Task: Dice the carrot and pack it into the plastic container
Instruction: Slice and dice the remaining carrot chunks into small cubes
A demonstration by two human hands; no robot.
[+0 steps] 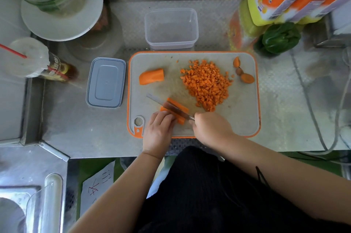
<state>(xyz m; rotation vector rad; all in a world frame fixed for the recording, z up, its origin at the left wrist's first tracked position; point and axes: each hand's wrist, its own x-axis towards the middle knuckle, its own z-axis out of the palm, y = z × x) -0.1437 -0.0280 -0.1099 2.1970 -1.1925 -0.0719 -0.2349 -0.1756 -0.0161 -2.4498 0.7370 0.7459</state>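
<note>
— How is the carrot piece (pixel 175 110) laid against the knife (pixel 167 106)?

— Its long axis is seen running from near-left to far-right on the cutting board (pixel 245 119), and the blade is laid nearly along that axis, over the strips, so a lengthwise cut is judged to be in hand.

— And the hands?

— The near end of the piece is pinned by the curled fingers of the left hand (pixel 159 128), just left of the blade; the handle is gripped by the right hand (pixel 210 128), just right of it.

— What else is placed?

— A heap of diced carrot (pixel 207 84) lies to the far right, an uncut chunk (pixel 151 77) far-left. The plastic container (pixel 171 27) stands unfilled beyond the board on the surface.
</note>
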